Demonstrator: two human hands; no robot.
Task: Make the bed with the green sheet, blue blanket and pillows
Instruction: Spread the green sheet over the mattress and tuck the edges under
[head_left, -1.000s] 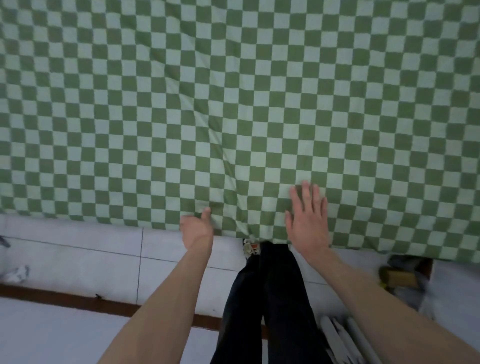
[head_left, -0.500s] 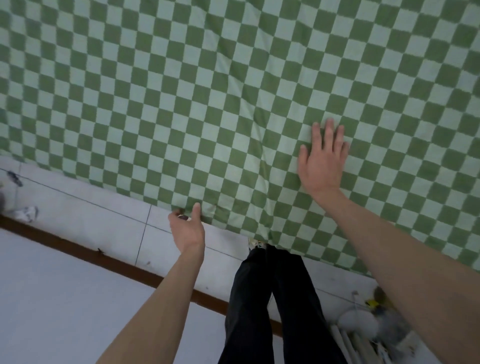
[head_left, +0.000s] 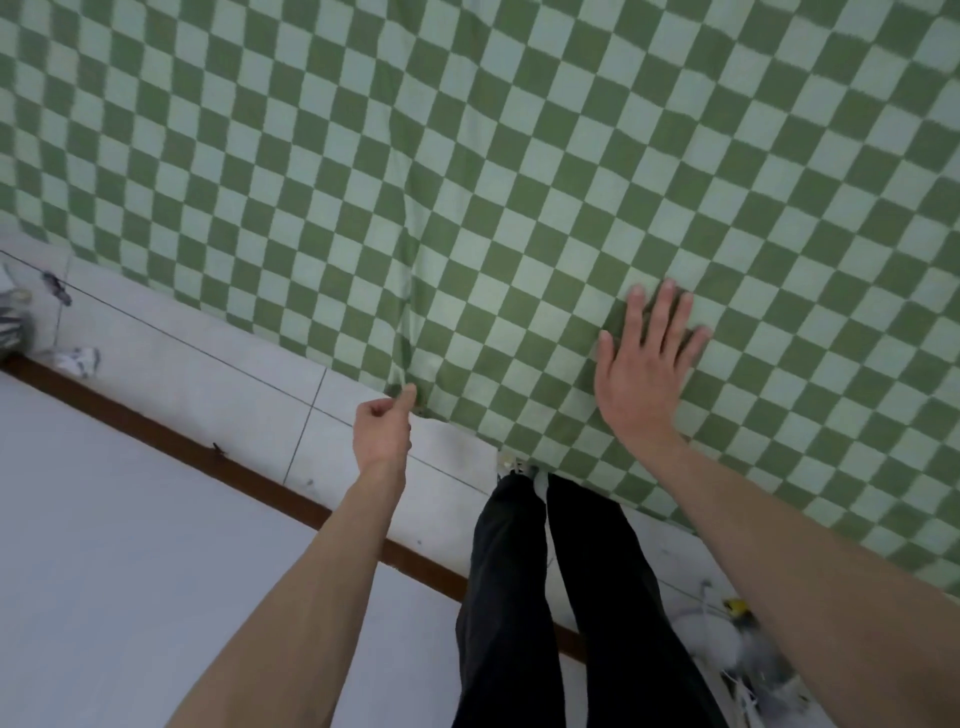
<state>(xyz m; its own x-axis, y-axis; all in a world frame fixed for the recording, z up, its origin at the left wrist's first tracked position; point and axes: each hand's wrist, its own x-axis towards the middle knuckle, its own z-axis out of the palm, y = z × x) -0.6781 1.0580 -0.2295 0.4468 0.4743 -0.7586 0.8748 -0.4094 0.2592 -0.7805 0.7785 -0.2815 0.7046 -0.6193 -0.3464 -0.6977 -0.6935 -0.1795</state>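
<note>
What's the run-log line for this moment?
stage: smoothing green sheet | left hand: pinches sheet's near edge | right hand: flat on sheet, fingers spread | crease above left hand | blanket, pillows: not in view

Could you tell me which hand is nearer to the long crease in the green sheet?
Left. The left hand pinches the green sheet at its edge, right at the crease's lower end; the right hand lies flat on the sheet, well to the crease's right.

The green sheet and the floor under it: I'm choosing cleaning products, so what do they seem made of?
Green sheet: looks like soft woven cloth, matte, checked; it creases near the left hand and lies flat under the right hand. Floor: probably glazed tile, pale and smooth, with thin dark joint lines.
</note>
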